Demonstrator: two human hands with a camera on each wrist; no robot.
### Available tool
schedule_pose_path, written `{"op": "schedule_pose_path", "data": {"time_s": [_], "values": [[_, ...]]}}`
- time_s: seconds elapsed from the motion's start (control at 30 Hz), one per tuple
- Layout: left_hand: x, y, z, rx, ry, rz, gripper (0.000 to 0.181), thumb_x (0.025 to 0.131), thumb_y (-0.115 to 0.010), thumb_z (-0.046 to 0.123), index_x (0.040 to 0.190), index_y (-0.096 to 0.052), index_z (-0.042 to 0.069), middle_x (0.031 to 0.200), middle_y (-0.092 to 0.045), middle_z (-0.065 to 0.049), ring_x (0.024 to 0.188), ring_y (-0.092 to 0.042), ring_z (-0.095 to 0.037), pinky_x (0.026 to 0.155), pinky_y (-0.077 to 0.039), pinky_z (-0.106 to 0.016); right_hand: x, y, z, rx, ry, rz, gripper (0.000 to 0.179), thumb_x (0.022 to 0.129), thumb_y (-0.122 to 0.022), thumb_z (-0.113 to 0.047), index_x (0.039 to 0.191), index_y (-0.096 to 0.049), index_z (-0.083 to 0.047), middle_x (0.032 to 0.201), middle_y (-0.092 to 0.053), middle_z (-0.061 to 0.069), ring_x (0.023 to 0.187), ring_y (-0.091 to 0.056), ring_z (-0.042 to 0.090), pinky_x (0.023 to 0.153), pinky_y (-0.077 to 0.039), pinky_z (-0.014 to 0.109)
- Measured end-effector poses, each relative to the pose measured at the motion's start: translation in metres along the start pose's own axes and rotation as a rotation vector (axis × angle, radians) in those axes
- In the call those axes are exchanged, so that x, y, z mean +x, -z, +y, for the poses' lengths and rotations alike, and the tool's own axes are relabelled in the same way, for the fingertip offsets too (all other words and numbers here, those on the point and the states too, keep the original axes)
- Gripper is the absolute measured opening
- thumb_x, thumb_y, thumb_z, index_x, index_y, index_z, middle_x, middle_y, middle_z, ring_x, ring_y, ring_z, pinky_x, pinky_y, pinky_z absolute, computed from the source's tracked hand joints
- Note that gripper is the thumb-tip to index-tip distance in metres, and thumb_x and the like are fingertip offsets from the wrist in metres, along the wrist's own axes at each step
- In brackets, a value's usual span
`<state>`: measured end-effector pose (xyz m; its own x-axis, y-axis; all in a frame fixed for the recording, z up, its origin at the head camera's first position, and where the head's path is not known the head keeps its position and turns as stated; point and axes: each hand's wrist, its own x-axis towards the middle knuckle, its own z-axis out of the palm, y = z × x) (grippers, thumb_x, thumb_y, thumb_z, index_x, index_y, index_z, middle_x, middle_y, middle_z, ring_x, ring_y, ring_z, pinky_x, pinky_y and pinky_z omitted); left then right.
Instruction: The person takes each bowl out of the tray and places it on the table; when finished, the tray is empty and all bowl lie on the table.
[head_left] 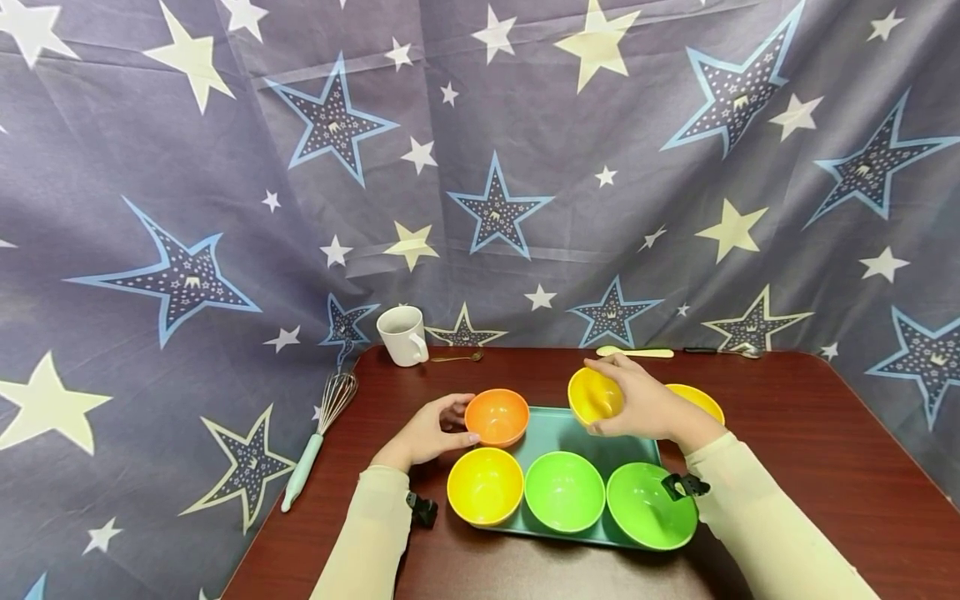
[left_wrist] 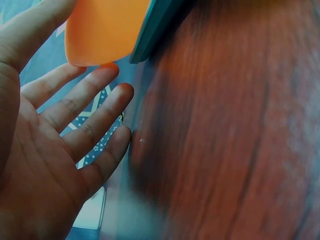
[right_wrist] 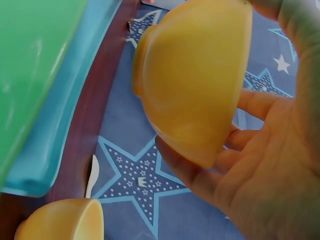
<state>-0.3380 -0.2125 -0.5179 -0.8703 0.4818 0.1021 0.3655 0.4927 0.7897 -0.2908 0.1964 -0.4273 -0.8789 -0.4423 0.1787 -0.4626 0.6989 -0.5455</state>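
My right hand (head_left: 637,402) grips a small yellow bowl (head_left: 595,396) by its rim, tilted above the back right part of a teal tray (head_left: 551,427). In the right wrist view this bowl shows its side and base, with fingers and thumb spread around the rim. At the tray's back left corner sits an orange bowl (head_left: 497,417). My left hand (head_left: 429,429) is beside it, fingers spread and fairly straight, fingertips at its side. A yellow bowl (head_left: 485,487), a green bowl (head_left: 564,492) and a larger green bowl (head_left: 651,506) line the tray's front.
Another yellow bowl (head_left: 697,402) stands right of the tray, partly behind the right wrist. Along the back edge are a white mug (head_left: 402,336), a small spoon (head_left: 457,357), a pale yellow utensil (head_left: 637,352) and a black-handled spoon (head_left: 723,351). A whisk (head_left: 318,442) lies at left.
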Motion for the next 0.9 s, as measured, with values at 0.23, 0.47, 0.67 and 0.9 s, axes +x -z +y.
{"op": "schedule_pose_path", "data": {"time_s": [0.23,0.47,0.67,0.9], "values": [[0.0,0.0,-0.001,0.002,0.001,-0.001,0.074,0.087,-0.087,0.038,0.15,-0.055,0.015,0.126,-0.066,0.001,0.109,-0.065,-0.019,0.099,-0.052,-0.044,-0.011,0.004,0.002,-0.016,0.018,0.063,0.104,0.071,-0.095,-0.043,0.158,-0.046,-0.011,0.148,-0.046,0.012,0.121,-0.051,0.034,0.086,-0.054,0.04],[0.0,-0.001,0.0,0.004,-0.006,0.001,0.072,0.089,-0.086,0.034,0.15,-0.055,0.014,0.124,-0.067,-0.002,0.108,-0.066,-0.021,0.098,-0.053,-0.044,-0.025,0.013,0.002,-0.034,0.023,0.133,0.101,0.071,-0.095,-0.038,0.156,-0.048,-0.011,0.145,-0.049,0.01,0.123,-0.049,0.033,0.088,-0.053,0.045],[0.001,-0.002,-0.002,-0.013,-0.017,0.0,0.071,0.09,-0.086,0.031,0.15,-0.055,0.012,0.124,-0.067,-0.006,0.109,-0.066,-0.026,0.1,-0.052,-0.051,-0.035,0.021,0.009,-0.052,0.03,0.175,0.1,0.072,-0.095,-0.036,0.156,-0.048,-0.006,0.145,-0.049,0.013,0.124,-0.05,0.033,0.089,-0.051,0.049],[0.0,-0.001,-0.001,-0.013,-0.015,-0.002,0.072,0.089,-0.086,0.035,0.15,-0.055,0.013,0.125,-0.067,-0.003,0.109,-0.065,-0.023,0.099,-0.052,-0.047,-0.043,0.032,0.02,-0.057,0.005,0.214,0.102,0.072,-0.097,-0.033,0.155,-0.047,-0.003,0.14,-0.051,0.017,0.119,-0.053,0.035,0.091,-0.051,0.053]]}}
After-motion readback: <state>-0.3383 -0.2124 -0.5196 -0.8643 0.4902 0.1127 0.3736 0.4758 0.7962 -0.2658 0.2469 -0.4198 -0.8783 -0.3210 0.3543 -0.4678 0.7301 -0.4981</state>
